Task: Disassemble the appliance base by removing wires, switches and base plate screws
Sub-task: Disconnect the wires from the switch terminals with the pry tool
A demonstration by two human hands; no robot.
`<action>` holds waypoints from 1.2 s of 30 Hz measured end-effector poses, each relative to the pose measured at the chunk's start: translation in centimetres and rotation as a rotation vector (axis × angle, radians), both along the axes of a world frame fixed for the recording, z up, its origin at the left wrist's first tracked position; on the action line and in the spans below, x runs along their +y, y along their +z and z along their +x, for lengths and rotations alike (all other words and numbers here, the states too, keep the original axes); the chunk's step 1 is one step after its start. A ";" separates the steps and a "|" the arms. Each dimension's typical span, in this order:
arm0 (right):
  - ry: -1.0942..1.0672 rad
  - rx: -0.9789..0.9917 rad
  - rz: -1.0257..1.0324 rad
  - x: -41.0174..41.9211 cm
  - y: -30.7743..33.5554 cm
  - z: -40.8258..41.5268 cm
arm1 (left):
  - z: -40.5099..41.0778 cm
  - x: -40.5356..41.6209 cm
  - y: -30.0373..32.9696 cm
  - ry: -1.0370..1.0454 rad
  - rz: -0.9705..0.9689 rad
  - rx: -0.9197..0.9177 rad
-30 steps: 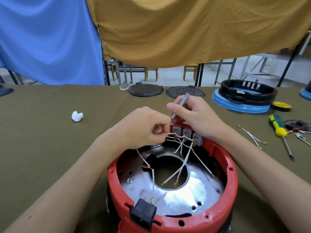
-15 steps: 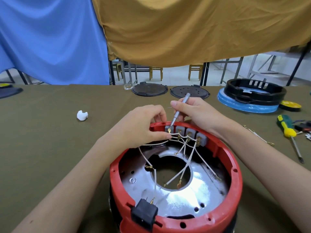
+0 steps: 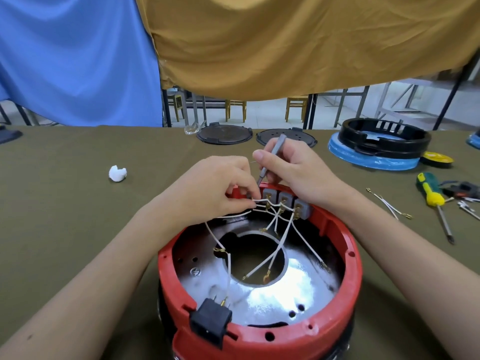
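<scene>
Freeing wires: judged to be the wire-removal step, at the switch row on the far rim of the appliance base (image 3: 259, 331), which sits low in the centre of the frame on the table (image 3: 65, 203).
Paper scrap (image 3: 117, 173): crumpled, white, left of centre, well apart from the work.
Left hand (image 3: 215, 188): its grip is narrow, thumb and fingertips pinching a thin white wire (image 3: 233, 215) just beside the leftmost switch.
Wires: limp, white-sleeved, with brass spade ends; several hang loose over the round hole in the shiny metal base plate (image 3: 285, 294).
Switches (image 3: 285, 201): grey blocks, side by side inside the red plastic rim, upper centre.
Right hand (image 3: 296, 167): grip closed round a slim grey metal tool (image 3: 270, 159), its tip angled down towards the leftmost terminal.
Next move: probably levering the connector while pulling gently; brass tabs may bend.
Screwdriver (image 3: 428, 189): green and yellow handle, right edge, lying beside loose removed wires (image 3: 389, 203).
</scene>
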State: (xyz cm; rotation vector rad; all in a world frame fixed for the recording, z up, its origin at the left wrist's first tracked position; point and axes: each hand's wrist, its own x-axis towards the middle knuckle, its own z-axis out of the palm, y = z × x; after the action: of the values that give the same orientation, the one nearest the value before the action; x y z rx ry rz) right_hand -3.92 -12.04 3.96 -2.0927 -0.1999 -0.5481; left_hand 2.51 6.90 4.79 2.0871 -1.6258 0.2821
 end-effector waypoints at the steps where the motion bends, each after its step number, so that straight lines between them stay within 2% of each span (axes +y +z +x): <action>1: 0.007 0.001 -0.012 0.0 0.0 0.0 | 0.0 -0.1 0.0 -0.010 0.024 -0.003; 4: 0.017 0.050 0.023 -0.3 0.0 0.2 | 0.1 -0.3 -0.1 -0.028 0.081 0.017; 12: 0.031 0.236 0.145 -0.5 0.3 1.2 | 0.8 -0.6 -0.1 -0.057 0.085 0.107; 16: 0.028 0.135 0.093 -0.2 0.1 0.4 | 0.8 -0.4 -0.3 -0.047 0.041 0.096; 21: 0.011 0.005 -0.066 0.3 0.5 -0.1 | 0.7 -0.1 -0.2 0.026 -0.047 0.087; 27: 0.040 0.188 0.148 -0.4 0.0 1.0 | 0.5 -0.4 -0.2 0.016 -0.010 0.087; 31: 0.019 0.284 0.150 -0.7 0.1 1.5 | 0.5 -0.4 -0.2 -0.004 0.000 0.071; 36: 0.012 0.065 0.025 -0.1 0.1 0.3 | 0.6 -0.2 -0.3 0.026 -0.043 0.117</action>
State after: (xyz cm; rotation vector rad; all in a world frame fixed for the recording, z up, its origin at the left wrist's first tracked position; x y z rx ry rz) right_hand -3.62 -12.16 4.01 -2.0800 -0.1677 -0.4723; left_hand 3.10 6.65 4.51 2.0536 -1.5128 0.1981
